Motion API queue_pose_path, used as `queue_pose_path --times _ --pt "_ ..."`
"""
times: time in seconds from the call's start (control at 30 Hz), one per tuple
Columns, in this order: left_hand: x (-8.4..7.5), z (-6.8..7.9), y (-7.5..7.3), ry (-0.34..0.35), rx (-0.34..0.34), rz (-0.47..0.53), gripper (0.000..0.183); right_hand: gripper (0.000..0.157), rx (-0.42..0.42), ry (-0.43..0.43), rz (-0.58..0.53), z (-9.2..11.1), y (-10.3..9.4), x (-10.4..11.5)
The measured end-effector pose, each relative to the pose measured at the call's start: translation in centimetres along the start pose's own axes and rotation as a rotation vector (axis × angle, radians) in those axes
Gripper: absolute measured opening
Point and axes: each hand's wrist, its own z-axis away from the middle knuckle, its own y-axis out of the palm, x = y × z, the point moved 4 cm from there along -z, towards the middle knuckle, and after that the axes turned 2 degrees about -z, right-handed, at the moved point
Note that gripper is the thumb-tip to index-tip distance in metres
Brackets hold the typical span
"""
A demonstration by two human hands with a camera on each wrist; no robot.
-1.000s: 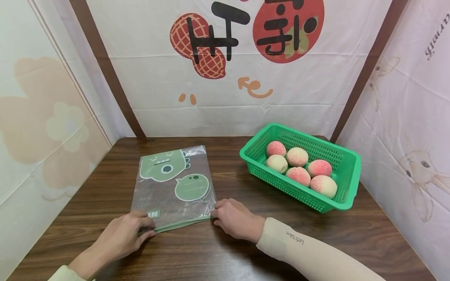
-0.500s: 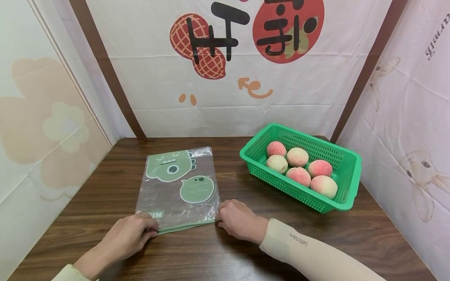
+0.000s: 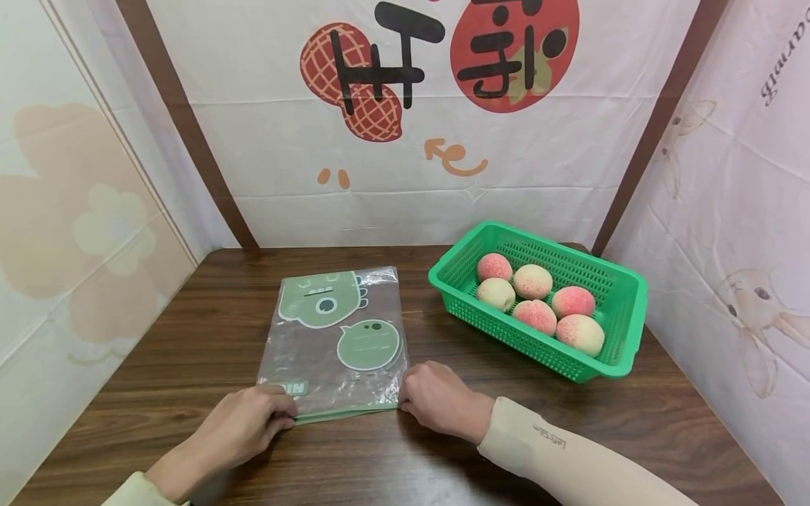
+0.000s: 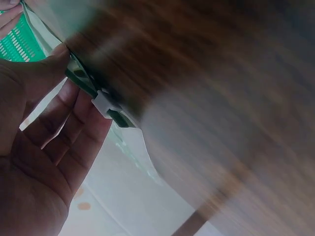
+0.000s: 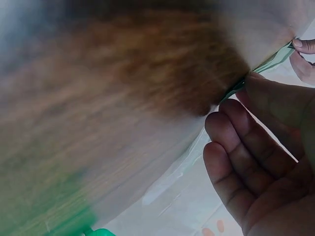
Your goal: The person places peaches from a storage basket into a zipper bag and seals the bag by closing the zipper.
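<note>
A clear zip bag (image 3: 338, 337) printed with green cartoon shapes lies flat on the wooden table (image 3: 405, 471). My left hand (image 3: 278, 416) pinches the bag's near left corner; in the left wrist view its thumb and fingers sit at the green zip strip beside a white slider (image 4: 103, 104). At the near right corner my right hand (image 3: 408, 397) pinches the same green edge (image 5: 268, 61). To the right stands a green plastic basket (image 3: 623, 351) holding several pink and cream peaches (image 3: 534, 281).
Printed cloth walls close in the table at the back, left and right. The basket stands near the right wall. Bare wood lies left of the bag and along the near edge.
Both hands have slid the bag to the right across the table, closer to the basket. Their grip on the near edge looks the same.
</note>
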Motion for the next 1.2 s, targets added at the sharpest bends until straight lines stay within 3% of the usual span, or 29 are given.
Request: queue_pose_path --times 0.83,1.2 --pt "-1.9 -1.1 0.7 0.062 0.012 0.046 0.024 0.038 0.014 0.024 -0.102 2.5 -1.1 -0.6" --pt "-2.9 -1.4 1.0 0.096 0.017 0.072 0.026 0.035 0.047 0.032 -0.1 3.6 -1.3 -0.9"
